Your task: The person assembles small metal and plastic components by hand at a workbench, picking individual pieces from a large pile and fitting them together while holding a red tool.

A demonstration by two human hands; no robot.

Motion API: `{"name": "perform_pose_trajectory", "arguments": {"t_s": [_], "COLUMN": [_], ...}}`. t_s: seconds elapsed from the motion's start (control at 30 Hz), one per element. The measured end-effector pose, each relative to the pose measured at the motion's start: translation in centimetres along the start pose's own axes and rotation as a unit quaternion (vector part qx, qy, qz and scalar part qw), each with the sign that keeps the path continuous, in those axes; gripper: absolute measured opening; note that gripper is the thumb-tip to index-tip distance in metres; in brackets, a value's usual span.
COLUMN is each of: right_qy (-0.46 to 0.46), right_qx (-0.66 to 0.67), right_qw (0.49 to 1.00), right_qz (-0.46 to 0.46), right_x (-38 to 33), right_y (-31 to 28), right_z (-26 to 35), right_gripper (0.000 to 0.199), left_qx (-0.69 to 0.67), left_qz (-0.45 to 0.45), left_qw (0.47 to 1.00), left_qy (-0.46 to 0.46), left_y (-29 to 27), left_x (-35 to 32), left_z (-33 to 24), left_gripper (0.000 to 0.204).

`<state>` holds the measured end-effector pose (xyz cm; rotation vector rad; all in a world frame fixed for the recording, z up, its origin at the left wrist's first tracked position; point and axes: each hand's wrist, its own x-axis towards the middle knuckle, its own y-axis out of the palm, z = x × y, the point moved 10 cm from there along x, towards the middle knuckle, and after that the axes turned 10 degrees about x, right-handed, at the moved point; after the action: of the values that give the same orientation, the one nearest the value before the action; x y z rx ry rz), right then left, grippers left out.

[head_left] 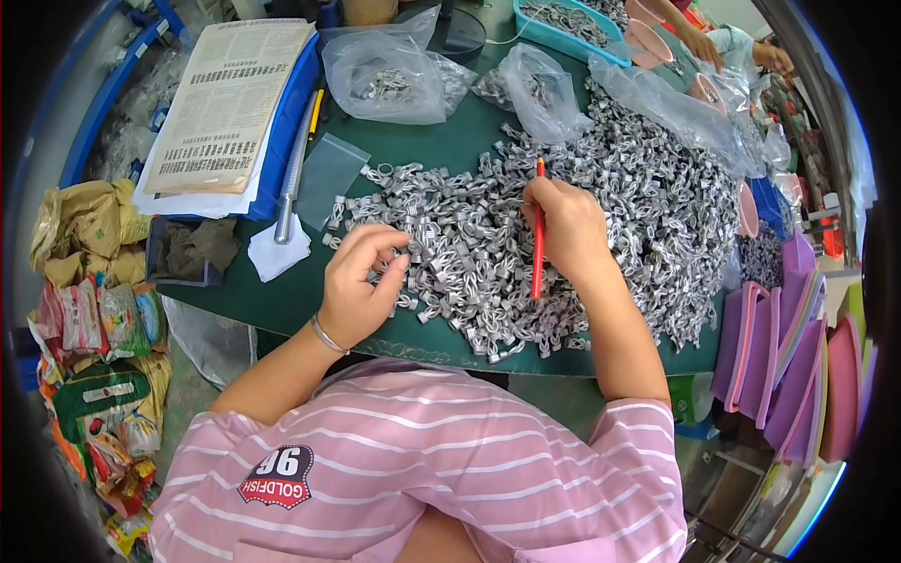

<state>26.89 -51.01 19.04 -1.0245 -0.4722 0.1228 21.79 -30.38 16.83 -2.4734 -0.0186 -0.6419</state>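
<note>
Heaps of small silvery metal clips cover the dark green tabletop from its centre out to three o'clock. The right hand has its grip closed around a slim red pencil-like stick, upright over the heap. At nine o'clock of it, the left hand pinches one clip at the heap's edge.
</note>
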Motion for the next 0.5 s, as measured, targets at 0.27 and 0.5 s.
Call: {"name": "perform_pose_trajectory", "arguments": {"t_s": [0.27,0.5], "right_qy": [-0.084,-0.096], "right_qx": [0.198,0.373], "right_qw": [0.972,0.914], "right_qz": [-0.09,-0.129], "right_x": [-0.8,-4.5], "right_y": [-1.9,0.0], "right_z": [4.7,7.3], "right_gripper": [0.021,0.024], "left_qx": [-0.277,-0.367], "left_qz": [0.154,0.196], "left_qw": [0.935,0.885], "left_qy": [-0.158,-0.211], "left_y": [4.5,4.7], "left_x": [-0.2,-1.4], "left_z": [0.9,0.8], "left_gripper": [0.041,0.023]}}
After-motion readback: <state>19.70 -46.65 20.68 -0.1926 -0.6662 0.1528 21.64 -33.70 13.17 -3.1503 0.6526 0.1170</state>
